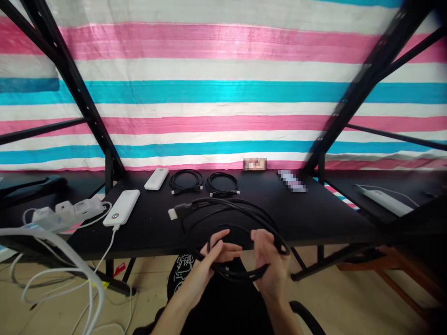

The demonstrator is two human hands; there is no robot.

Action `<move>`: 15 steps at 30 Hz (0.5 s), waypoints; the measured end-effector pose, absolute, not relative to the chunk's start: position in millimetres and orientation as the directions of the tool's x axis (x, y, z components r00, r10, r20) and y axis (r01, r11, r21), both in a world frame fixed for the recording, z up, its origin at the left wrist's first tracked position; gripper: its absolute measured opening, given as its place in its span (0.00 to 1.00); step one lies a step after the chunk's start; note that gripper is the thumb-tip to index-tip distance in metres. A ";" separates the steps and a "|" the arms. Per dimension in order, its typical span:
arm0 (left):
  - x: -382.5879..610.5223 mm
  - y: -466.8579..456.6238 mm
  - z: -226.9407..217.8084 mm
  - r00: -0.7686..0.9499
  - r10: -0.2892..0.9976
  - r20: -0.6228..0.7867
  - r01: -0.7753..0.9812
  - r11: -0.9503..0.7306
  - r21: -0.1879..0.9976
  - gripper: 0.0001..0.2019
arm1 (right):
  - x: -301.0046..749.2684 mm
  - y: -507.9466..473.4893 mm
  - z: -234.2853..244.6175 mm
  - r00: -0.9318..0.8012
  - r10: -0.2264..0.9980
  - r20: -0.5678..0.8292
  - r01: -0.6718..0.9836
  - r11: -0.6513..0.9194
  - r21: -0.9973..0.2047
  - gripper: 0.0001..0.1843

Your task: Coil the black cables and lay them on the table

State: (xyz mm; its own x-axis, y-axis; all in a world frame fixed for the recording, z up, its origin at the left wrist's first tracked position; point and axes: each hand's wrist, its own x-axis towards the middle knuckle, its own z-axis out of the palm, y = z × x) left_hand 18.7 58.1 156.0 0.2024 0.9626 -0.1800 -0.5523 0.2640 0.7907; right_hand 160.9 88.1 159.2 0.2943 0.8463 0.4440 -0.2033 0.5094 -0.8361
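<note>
A loosely coiled black HDMI cable (240, 204) hangs between my hands at the front edge of the black table. Its plug, with a pale cap on the tip, points left above the tabletop. My right hand (268, 260) is closed around the right side of the loops. On the other side, my left hand (216, 251) has a strand in the crook of its thumb, with its fingers fairly straight and pointing inward. Two coiled black cables, one left (186, 180) and one right (222, 184), lie farther back on the table.
Two white power banks, one near (122, 207) and one far (157, 178), lie on the table's left; the near one has a white cord. A power strip (68, 211) sits beyond the left edge. Blurred-out items (292, 181) are at the back right. Black metal posts (337, 111) flank the table.
</note>
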 end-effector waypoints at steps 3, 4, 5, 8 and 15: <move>17.1 61.6 159.0 0.080 0.982 -0.169 -0.651 0.180 0.737 0.27 | 158.2 89.8 162.3 0.039 0.844 0.535 -0.117 0.535 -0.837 0.20; 13.0 62.6 159.9 0.013 0.985 -0.171 -0.654 0.137 0.743 0.27 | 159.7 91.2 165.1 -0.026 0.851 0.524 -0.067 0.522 -0.850 0.19; 7.7 62.9 161.1 -0.049 0.984 -0.173 -0.644 0.101 0.759 0.27 | 162.1 93.0 168.0 -0.060 0.868 0.493 -0.019 0.493 -0.870 0.18; -10.0 58.9 167.4 -0.130 0.976 -0.173 -0.563 0.071 0.823 0.27 | 171.3 99.5 172.7 -0.048 0.930 0.363 0.050 0.366 -0.929 0.14; -16.7 44.8 186.0 0.072 0.984 -0.163 -0.031 0.165 0.986 0.23 | 181.5 102.7 172.8 -0.188 0.971 0.145 0.116 0.168 -0.979 0.10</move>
